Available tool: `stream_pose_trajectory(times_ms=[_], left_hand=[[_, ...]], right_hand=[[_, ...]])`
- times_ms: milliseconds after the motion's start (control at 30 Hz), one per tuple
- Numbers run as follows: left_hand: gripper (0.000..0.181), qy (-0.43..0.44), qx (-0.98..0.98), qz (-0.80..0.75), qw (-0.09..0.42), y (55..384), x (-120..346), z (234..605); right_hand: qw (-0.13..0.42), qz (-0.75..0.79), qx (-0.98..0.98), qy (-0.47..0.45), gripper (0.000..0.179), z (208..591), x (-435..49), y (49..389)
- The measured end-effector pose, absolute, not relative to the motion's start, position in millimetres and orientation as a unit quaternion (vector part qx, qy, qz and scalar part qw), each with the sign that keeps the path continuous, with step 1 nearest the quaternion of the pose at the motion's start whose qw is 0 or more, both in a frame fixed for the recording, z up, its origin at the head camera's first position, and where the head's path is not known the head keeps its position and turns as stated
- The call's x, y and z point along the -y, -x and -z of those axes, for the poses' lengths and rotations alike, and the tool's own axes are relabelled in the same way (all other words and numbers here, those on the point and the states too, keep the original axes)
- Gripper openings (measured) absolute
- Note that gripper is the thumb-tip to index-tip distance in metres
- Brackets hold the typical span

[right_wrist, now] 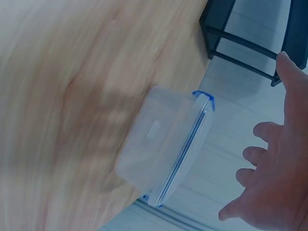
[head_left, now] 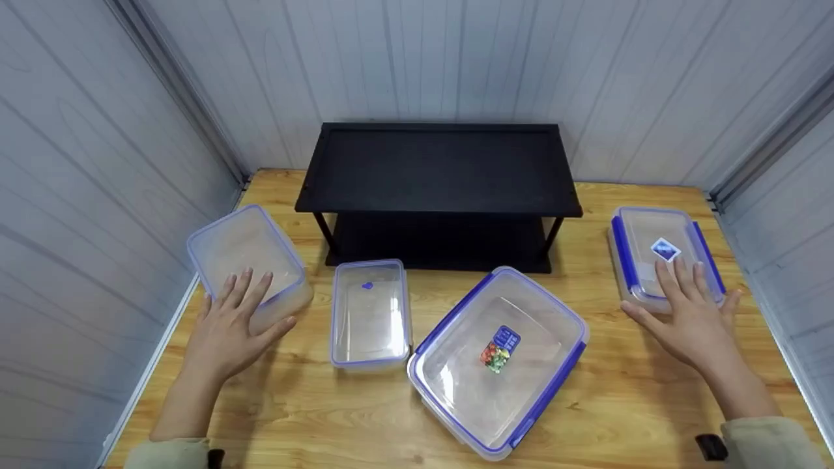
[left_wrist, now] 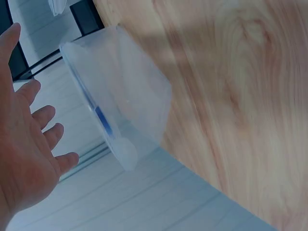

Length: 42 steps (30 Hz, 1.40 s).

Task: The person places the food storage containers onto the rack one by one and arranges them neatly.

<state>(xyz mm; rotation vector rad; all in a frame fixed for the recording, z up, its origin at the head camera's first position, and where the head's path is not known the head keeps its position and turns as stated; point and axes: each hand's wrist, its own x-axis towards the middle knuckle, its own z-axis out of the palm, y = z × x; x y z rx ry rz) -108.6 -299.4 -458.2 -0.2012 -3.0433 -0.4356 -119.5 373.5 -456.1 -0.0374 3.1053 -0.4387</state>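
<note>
My left hand [head_left: 225,332], fingers spread, hovers over the near side of a clear container [head_left: 244,251] with a pale blue rim at the left. The left wrist view shows a gap between the palm and that container [left_wrist: 125,91]. At the right, my right hand [head_left: 694,319] reaches with spread fingers over the near end of a lidded food container [head_left: 664,228] with dark blue side clips. In the right wrist view this container [right_wrist: 159,134] stands apart from the fingers. Both hands hold nothing.
A black two-tier rack [head_left: 440,169] stands at the back of the wooden table [head_left: 313,417]. Before it are a small clear container [head_left: 370,319] and a large, angled one [head_left: 521,391] with blue clips and a sticker. Pale panel walls [head_left: 423,58] enclose the table at back and sides.
</note>
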Motion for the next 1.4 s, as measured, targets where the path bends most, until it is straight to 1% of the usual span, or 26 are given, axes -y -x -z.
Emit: stream_pose_trajectory(times_ms=[167,300,467,667,767,867,1000,1100,1233,1400], left_hand=[[0.084,0.052,0.980,0.187,0.033,103,310,453],[0.084,0.032,0.974,0.221,0.031,96,321,452],[0.085,-0.003,0.966,0.259,0.014,90,330,455],[0.085,-0.054,0.951,0.303,-0.016,86,337,460],[0.086,-0.069,0.937,0.343,-0.018,82,341,463],[0.085,-0.083,0.918,0.387,-0.008,79,342,466],[0.084,-0.115,0.892,0.436,-0.023,77,341,466],[0.086,-0.142,0.867,0.475,-0.043,76,339,466],[0.089,-0.168,0.829,0.531,-0.052,78,339,468],[0.092,-0.197,0.774,0.599,-0.054,81,337,470]], right_hand=[[-0.005,0.212,-0.977,0.033,0.089,453,-360,138],[0.004,0.271,-0.961,0.052,0.088,449,-351,155],[0.025,0.325,-0.945,0.037,0.090,448,-341,173],[0.034,0.405,-0.913,0.020,0.096,454,-329,193],[0.040,0.466,-0.883,0.026,0.096,457,-320,200],[0.047,0.510,-0.859,0.031,0.097,450,-307,203],[0.057,0.517,-0.853,0.033,0.093,439,-293,204],[0.062,0.517,-0.853,0.044,0.091,441,-290,209],[0.057,0.534,-0.842,0.058,0.090,452,-290,219],[0.032,0.513,-0.857,0.039,0.089,476,-294,235]])
